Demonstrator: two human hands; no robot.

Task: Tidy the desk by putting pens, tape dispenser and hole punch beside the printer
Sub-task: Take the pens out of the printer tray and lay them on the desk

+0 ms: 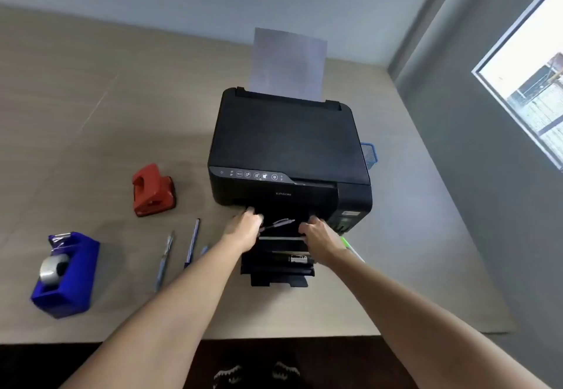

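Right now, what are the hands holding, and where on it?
Both hands, left and right, grip the printer at its lower front edge.

Hole punch (154, 189) left of printer (289, 148).

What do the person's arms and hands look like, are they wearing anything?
Both forearms are bare, with no sleeves in view. The left hand and right hand show no gloves, and no watch or bracelet is visible at the wrists. Rings are too small to tell.
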